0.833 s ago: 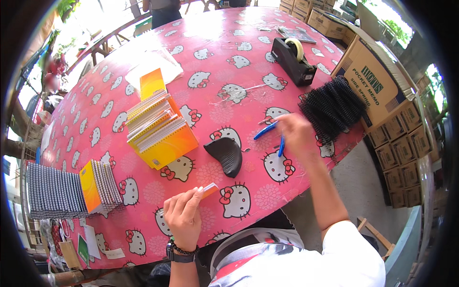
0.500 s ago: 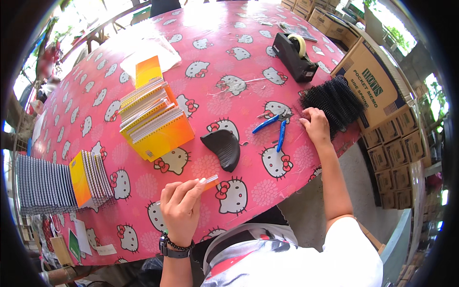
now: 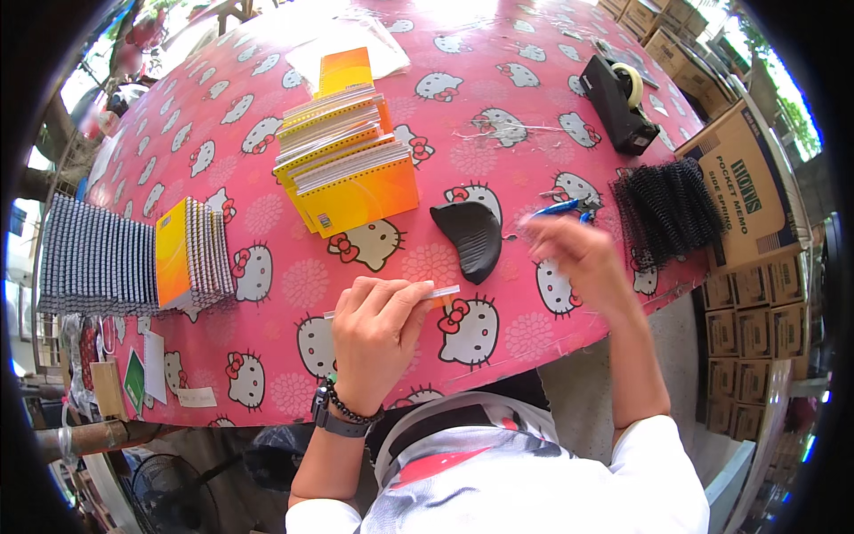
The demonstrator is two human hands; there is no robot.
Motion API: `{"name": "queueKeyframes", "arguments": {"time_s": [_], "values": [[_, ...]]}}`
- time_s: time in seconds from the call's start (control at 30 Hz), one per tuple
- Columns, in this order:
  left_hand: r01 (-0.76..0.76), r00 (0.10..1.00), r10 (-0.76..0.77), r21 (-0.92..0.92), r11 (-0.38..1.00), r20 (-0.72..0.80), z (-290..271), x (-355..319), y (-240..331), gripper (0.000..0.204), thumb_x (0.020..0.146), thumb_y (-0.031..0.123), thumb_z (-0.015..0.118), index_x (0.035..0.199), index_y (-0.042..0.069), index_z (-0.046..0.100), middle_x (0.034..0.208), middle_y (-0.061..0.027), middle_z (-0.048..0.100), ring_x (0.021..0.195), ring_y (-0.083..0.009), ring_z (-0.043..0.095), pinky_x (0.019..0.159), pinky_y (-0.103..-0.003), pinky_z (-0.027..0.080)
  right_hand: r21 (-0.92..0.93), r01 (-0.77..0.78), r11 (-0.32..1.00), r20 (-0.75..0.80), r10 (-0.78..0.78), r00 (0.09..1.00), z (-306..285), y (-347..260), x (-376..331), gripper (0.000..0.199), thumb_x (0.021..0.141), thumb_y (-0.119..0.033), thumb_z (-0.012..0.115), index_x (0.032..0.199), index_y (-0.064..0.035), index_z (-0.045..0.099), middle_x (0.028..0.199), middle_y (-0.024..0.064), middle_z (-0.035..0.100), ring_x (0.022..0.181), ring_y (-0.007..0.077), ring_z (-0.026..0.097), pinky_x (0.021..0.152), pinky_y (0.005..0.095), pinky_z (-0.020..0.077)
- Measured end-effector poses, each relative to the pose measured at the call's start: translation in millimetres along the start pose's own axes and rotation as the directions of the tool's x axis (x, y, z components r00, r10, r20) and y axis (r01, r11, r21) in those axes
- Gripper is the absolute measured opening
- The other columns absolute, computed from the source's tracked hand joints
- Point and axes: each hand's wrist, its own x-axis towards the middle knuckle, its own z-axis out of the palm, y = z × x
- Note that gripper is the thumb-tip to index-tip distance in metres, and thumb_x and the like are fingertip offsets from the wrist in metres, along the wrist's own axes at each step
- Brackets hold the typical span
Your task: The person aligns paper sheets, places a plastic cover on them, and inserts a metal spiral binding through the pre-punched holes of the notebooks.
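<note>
My left hand [image 3: 378,325] is closed around a small memo pad [image 3: 441,292], seen edge-on, with white page edges and a bit of orange cover. My right hand [image 3: 576,258] is in the air over the table, smeared by motion; whether it holds anything cannot be made out. Partly behind it lie blue-handled pliers [image 3: 559,209]. A curved black rubbery piece [image 3: 470,240] rests between my hands. To the right lies a pile of black spiral binding coils [image 3: 672,214]. Farther left stands a stack of yellow-orange pads with punched edges [image 3: 365,196].
Rows of spiral-bound notebooks [image 3: 98,258] stand at the left edge, one showing a yellow-orange cover [image 3: 175,254]. A black tape dispenser [image 3: 618,107] sits at far right, near a cardboard carton [image 3: 747,178]. A plastic sheet [image 3: 391,55] lies behind the pad stack. Pink patterned cloth covers the table [image 3: 285,294].
My right hand has left the black coils and moved left, past the pliers. My left hand keeps its hold on the memo pad. The whole view has shifted.
</note>
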Motion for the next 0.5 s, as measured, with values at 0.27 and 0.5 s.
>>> {"name": "queueKeyframes", "arguments": {"time_s": [0.27, 0.5], "values": [[-0.027, 1.000, 0.027, -0.012, 1.000, -0.002, 3, -3, 0, 0.015, 0.069, 0.012, 0.069, 0.084, 0.011, 0.066, 0.075, 0.0015, 0.062, 0.071, -0.0165, 0.054, 0.063, -0.030, 0.041, 0.134, 0.118, 0.984, 0.174, -0.140, 0.975, 34, -15, 1, 0.024, 0.073, 0.005, 0.065, 0.095, -0.0041, 0.064, 0.082, 0.0055, 0.060, 0.076, 0.0165, 0.057, 0.066, 0.0274, 0.0460], [-0.015, 1.000, 0.016, -0.029, 0.999, 0.018, 0, -4, 3, 0.014, 0.068, 0.009, 0.070, 0.082, 0.009, 0.066, 0.075, -0.0016, 0.062, 0.072, -0.0194, 0.055, 0.064, -0.031, 0.042, 0.110, -0.110, 0.988, 0.400, 0.058, 0.915, 27, -21, 5, 0.024, 0.075, 0.005, 0.062, 0.096, -0.0050, 0.063, 0.082, 0.0065, 0.058, 0.077, 0.0180, 0.058, 0.067, 0.0285, 0.0470]]}}
